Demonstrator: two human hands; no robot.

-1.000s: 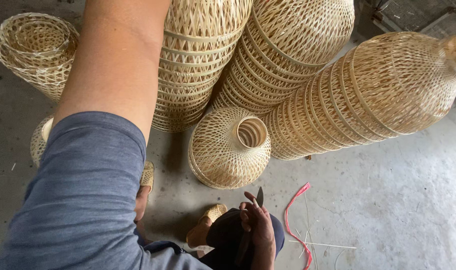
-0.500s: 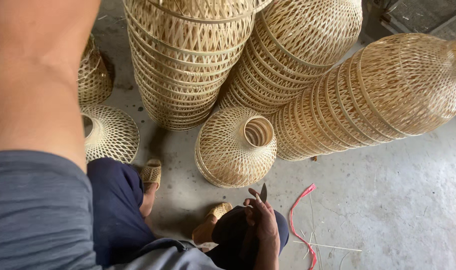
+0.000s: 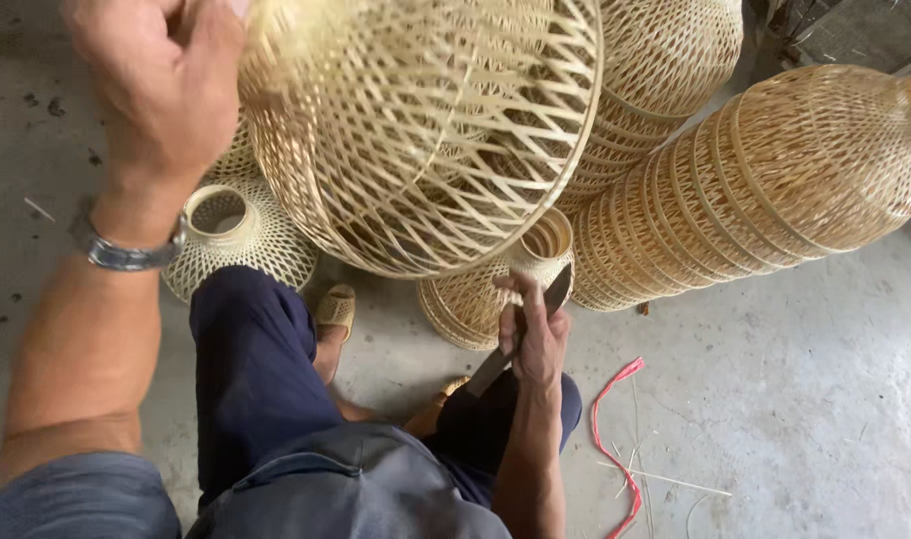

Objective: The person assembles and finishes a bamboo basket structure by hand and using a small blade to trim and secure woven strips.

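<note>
Left hand (image 3: 161,85) now grips a lifted woven bamboo basket (image 3: 425,130) overhead; right hand (image 3: 535,334) holds a knife (image 3: 520,339) as before.

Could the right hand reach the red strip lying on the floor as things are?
Probably yes: the red strip lies on bare floor beside the right hand, nothing between, though that hand grips a knife.

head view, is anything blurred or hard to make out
Head view: the woven basket lifted by the left hand is smeared near its top edge; the right hand with the knife is sharp; light is soft, with no glare.
</note>
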